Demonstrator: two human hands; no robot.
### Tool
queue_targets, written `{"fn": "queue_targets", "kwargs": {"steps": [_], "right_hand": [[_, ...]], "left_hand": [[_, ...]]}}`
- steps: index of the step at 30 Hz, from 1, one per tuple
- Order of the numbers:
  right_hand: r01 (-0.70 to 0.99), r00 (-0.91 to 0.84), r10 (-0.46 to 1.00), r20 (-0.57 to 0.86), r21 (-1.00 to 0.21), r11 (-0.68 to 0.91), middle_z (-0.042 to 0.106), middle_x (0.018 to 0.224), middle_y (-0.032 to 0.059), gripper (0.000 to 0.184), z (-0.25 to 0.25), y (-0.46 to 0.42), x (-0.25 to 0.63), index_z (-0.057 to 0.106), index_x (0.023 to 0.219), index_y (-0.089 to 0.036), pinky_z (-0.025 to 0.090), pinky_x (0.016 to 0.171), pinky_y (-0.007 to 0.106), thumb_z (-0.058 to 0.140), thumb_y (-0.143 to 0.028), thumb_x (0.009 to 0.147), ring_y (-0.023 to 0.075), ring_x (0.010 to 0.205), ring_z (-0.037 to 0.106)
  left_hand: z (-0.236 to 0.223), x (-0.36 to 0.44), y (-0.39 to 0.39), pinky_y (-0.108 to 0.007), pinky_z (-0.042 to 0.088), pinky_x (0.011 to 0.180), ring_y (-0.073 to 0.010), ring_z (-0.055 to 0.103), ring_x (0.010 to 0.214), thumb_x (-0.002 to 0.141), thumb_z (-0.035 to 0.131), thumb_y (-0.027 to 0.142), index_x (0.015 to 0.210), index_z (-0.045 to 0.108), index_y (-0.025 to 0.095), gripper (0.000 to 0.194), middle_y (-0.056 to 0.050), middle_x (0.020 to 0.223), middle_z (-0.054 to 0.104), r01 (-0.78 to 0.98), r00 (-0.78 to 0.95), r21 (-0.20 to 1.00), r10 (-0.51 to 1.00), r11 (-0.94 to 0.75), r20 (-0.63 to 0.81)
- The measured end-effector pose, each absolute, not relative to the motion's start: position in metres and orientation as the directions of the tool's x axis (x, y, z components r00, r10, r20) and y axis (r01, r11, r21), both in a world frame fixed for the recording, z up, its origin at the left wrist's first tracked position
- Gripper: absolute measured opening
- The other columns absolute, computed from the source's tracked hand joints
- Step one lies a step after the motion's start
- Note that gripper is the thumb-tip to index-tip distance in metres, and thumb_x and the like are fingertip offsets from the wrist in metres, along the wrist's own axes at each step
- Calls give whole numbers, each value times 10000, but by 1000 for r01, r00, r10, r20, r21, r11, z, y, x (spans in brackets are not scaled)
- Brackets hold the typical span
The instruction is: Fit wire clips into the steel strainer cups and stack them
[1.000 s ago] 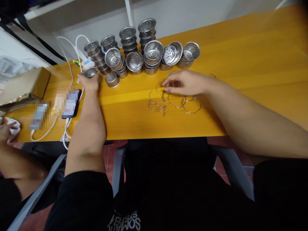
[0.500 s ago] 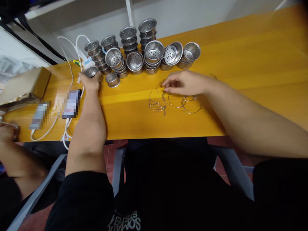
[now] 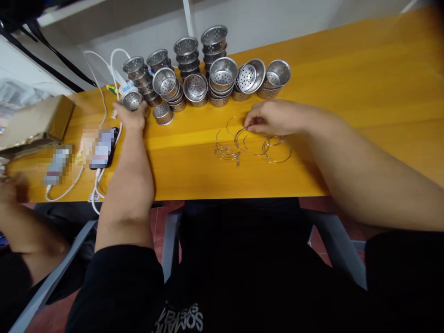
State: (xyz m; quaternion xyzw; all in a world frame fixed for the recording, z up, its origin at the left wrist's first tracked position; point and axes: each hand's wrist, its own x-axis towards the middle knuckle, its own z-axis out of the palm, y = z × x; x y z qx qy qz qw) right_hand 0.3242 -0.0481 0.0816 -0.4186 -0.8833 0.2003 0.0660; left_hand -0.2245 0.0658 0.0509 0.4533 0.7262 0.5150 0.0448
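In the upper left of the frame, the left hand [image 3: 130, 118] is clamped around a perforated metal cup [image 3: 132, 100], thumb on one side and fingers on the other, with the cup's open mouth facing up toward the viewer. Right of the frame's centre, the right hand [image 3: 268, 118] has its thumb and fingertips drawn together on the upper edge of a wire ring [image 3: 236, 138] that lies on the yellow table [image 3: 187, 175]. More wire loops [image 3: 227, 154] lie loose and overlapping beneath and beside that hand, in the middle of the frame.

Along the top of the frame, stacks of metal cups [image 3: 214, 39] stand side by side, several with their mouths tilted forward. Just right of the left hand, a single small cup [image 3: 163, 114] sits with its holed base upward. A white power strip [image 3: 127, 88] is behind the left hand. Toward the left edge are a dark phone [image 3: 103, 148], a second phone [image 3: 58, 165], a cardboard box [image 3: 38, 120] and a co-worker's blurred hand [image 3: 10, 188].
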Motion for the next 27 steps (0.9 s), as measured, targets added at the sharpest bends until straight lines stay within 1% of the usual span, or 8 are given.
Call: {"fn": "queue_targets", "kwargs": {"steps": [4, 6, 8, 9, 11, 14, 20, 27], "right_hand": [[804, -558, 813, -166, -351, 480, 893, 997, 91, 26, 95, -56, 321, 849, 1041, -259, 569, 828, 463, 841, -237, 1030, 305, 864, 781], [852, -497, 832, -245, -316, 416, 873, 922, 78, 88, 103, -61, 321, 837, 996, -249, 534, 786, 450, 886, -176, 1000, 285, 803, 753], [886, -446, 845, -296, -282, 369, 861, 889, 75, 143, 108, -64, 322, 834, 972, -240, 509, 776, 447, 933, -137, 980, 274, 776, 733], [894, -432, 848, -307, -270, 358, 855, 882, 76, 160, 109, -65, 322, 833, 965, -238, 501, 778, 450, 947, -125, 977, 275, 774, 725], [894, -436, 845, -310, -259, 366, 838, 865, 84, 179, 110, -65, 322, 828, 953, -240, 490, 782, 461, 962, -123, 973, 291, 789, 720], [882, -466, 834, -295, -231, 410, 802, 828, 89, 198, 107, -65, 319, 796, 925, -254, 474, 775, 469, 969, -166, 965, 324, 816, 723], [863, -506, 813, -290, -156, 482, 766, 828, 51, 227, 106, -66, 312, 710, 894, -277, 454, 722, 431, 926, -273, 962, 281, 755, 661], [823, -566, 790, -238, -224, 522, 768, 885, 72, 177, 102, -66, 313, 679, 930, -279, 450, 766, 451, 852, -301, 963, 286, 782, 653]], "left_hand": [[44, -230, 68, -422, 445, 1254, -47, 652, 1304, 936, 1182, 30, 972, 273, 322, 956, 105, 1241, 648, 627, -593, 779, 646, -5, 481], [41, -236, 74, -429, 440, 1243, -67, 673, 1314, 919, 1258, 307, 961, 231, 340, 1028, 130, 1146, 628, 646, -576, 764, 651, -9, 495], [39, -241, 81, -446, 364, 1184, -71, 704, 1401, 1008, 1172, 615, 935, 159, 350, 1049, 154, 1004, 548, 698, -522, 716, 675, -14, 521], [39, -242, 82, -450, 324, 1161, -61, 706, 1438, 1075, 1112, 625, 933, 140, 355, 1019, 161, 968, 510, 722, -500, 691, 683, -11, 533], [42, -237, 80, -417, 317, 1158, -23, 695, 1448, 1152, 1074, 332, 961, 195, 353, 899, 159, 1014, 531, 721, -515, 693, 671, 3, 533], [52, -221, 65, -304, 444, 1264, -9, 657, 1318, 1035, 1038, -91, 1167, 358, 299, 794, 106, 1303, 636, 626, -628, 779, 613, 31, 480], [71, -197, 43, -244, 486, 1387, -8, 660, 1341, 1133, 967, -42, 1421, 382, 216, 701, -16, 1582, 664, 595, -638, 802, 631, 42, 441], [93, -182, 12, -385, 430, 1370, -7, 678, 1443, 1169, 951, -8, 1262, 481, 199, 522, 72, 1447, 729, 583, -617, 811, 675, 48, 404]]}}
